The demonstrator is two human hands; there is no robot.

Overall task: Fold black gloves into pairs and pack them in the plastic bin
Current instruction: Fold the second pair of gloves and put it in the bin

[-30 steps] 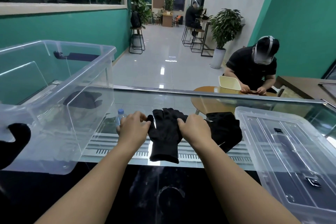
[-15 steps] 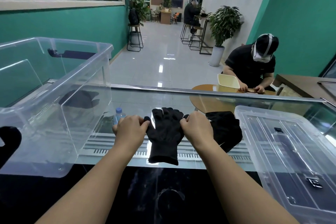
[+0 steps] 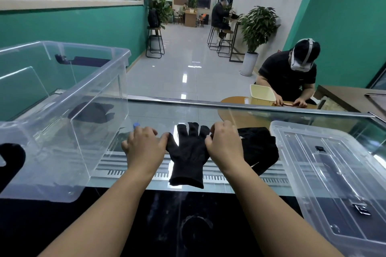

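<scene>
Now that the black glove (image 3: 189,153) lies flatter on the glass counter (image 3: 158,115) than before, the left hand (image 3: 145,146) and right hand (image 3: 225,145) pinch its sides — ready, I think, for folding

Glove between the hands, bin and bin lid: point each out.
Glove (image 3: 189,156): head view, on its palm.
Bin (image 3: 100,115): head view, on its clear near side wall.
Lid (image 3: 325,173): head view, on its flat top.
</scene>
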